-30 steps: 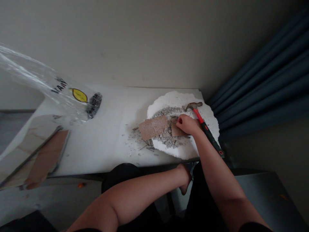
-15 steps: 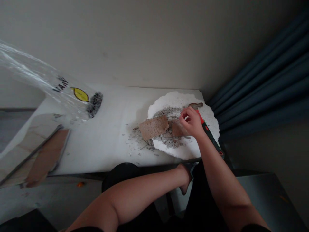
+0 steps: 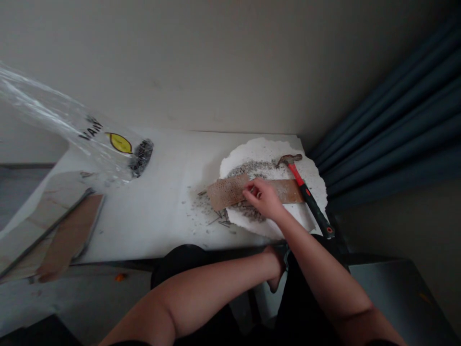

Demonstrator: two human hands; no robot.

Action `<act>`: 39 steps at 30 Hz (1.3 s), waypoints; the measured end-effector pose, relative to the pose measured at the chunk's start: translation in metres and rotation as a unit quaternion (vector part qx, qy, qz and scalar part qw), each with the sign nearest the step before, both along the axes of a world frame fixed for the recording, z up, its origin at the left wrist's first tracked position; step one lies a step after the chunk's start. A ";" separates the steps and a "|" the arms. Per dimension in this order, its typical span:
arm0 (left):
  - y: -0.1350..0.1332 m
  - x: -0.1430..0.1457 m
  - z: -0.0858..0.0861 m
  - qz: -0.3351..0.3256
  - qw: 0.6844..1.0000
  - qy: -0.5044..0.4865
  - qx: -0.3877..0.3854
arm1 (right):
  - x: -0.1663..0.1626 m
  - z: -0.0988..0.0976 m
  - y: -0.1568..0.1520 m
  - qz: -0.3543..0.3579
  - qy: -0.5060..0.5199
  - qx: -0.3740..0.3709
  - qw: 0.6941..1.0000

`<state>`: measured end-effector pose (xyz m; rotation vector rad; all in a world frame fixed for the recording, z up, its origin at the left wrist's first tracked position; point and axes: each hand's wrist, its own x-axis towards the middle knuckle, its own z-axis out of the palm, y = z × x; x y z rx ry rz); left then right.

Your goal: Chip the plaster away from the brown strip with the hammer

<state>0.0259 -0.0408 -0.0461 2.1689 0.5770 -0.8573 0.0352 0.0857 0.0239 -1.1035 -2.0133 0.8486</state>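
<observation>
My right hand (image 3: 264, 197) is over the grey rubble (image 3: 248, 166) with thumb and fingers pinched together. Whatever it may hold is too small to make out. At its fingertips lies the end of a brown strip with a dotted surface (image 3: 228, 191). A smoother brown strip (image 3: 288, 191) runs out behind the hand, under the hammer. The claw hammer (image 3: 308, 197), with a red and black handle, rests to the right of the hand. My left hand (image 3: 275, 271) hangs below the table's front edge near my leg, its fingers largely hidden.
A white ragged-edged slab (image 3: 237, 150) bears the rubble on the white table (image 3: 154, 211). Several nails (image 3: 223, 222) lie at its left. Further left are a clear plastic bag (image 3: 108, 149), a metal bar (image 3: 46, 233) and a brown board (image 3: 70, 238). A dark curtain (image 3: 396, 105) hangs right.
My right hand has moved left from beside the hammer to the end of the dotted strip. The hammer and the smoother strip show more fully now. My left hand has stayed put.
</observation>
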 end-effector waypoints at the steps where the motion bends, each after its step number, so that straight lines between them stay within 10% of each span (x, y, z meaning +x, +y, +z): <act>1: 0.000 0.000 0.004 -0.029 0.999 0.014 0.013 | 0.015 0.002 0.011 -0.048 -0.013 0.004 0.999; 7: 0.004 0.000 0.015 -0.023 0.999 0.025 0.009 | 0.065 -0.001 0.046 -0.078 -0.176 -0.004 0.981; 39: 0.000 0.002 0.003 -0.088 0.995 0.033 0.038 | 0.041 -0.005 0.049 -0.081 -0.347 -0.012 0.934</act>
